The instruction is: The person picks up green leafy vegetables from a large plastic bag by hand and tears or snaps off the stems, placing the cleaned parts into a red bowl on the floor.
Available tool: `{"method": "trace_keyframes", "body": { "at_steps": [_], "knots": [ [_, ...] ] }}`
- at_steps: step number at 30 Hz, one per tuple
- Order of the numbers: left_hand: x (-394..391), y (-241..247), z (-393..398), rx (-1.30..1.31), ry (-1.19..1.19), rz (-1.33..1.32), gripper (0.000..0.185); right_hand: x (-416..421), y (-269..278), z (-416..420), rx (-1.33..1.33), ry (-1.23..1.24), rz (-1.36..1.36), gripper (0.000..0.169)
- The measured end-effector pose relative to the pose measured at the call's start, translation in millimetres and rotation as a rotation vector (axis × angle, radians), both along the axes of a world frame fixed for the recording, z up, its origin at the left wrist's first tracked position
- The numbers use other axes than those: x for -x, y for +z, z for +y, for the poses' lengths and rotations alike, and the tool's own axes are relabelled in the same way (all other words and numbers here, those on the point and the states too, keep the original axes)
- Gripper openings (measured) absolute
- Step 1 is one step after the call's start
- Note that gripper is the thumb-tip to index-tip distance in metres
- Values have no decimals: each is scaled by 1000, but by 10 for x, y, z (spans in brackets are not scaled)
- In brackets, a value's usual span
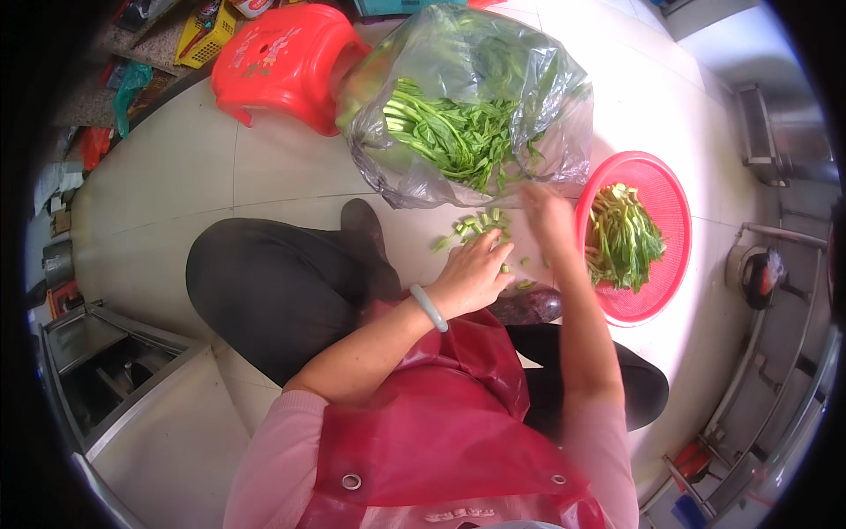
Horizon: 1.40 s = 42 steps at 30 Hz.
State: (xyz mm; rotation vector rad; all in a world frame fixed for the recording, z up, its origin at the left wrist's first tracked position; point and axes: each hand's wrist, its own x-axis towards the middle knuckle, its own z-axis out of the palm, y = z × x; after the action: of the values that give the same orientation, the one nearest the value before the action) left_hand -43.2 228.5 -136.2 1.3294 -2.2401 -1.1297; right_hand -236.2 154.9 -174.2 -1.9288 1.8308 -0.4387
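Observation:
My left hand (472, 272), with a pale bangle at the wrist, is spread low over the tiled floor beside cut green stem pieces (472, 226). Nothing shows in its grasp. Blurred, my right hand (547, 211) is near the lower edge of a clear plastic bag (552, 79); whether it holds something cannot be made out. Inside the open bag lie leafy green vegetables (456, 135) with long stems. To the right of my right hand, a red plastic colander (677, 225) holds a bunch of leafy greens (624, 238), their stem ends towards the top.
A red plastic stool (277, 59) stands left of the bag. My knees and dark shoes (529, 306) flank the stem pieces. A yellow basket (208, 40) is on a shelf at upper left. Metal racks (760, 344) run along the right; a metal-rimmed unit (152, 390) stands at lower left.

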Motion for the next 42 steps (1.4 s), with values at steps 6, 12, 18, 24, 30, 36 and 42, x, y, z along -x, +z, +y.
{"method": "trace_keyframes", "body": {
  "at_steps": [6,12,18,24,30,36,42],
  "knots": [
    [-35,-33,-219,68,177,198,34,-501,-969,-449,-437,-160,-65,38],
    [-211,9,-357,27,419,370,24,76,166,-122,-317,-183,-330,24],
    [-181,77,-442,20,450,493,32,524,1573,399,-492,-170,-913,18],
    [-130,85,-413,-256,223,585,51,583,1501,782,-410,-136,-1469,14],
    [-77,194,-334,-804,36,791,108,624,1412,776,-182,-151,-1967,14],
    [9,71,-362,-678,-162,866,104,493,1268,305,-58,-353,-2075,11],
    [-46,31,-340,-527,188,847,35,289,1293,-145,10,-337,-2142,10]
  ]
}}
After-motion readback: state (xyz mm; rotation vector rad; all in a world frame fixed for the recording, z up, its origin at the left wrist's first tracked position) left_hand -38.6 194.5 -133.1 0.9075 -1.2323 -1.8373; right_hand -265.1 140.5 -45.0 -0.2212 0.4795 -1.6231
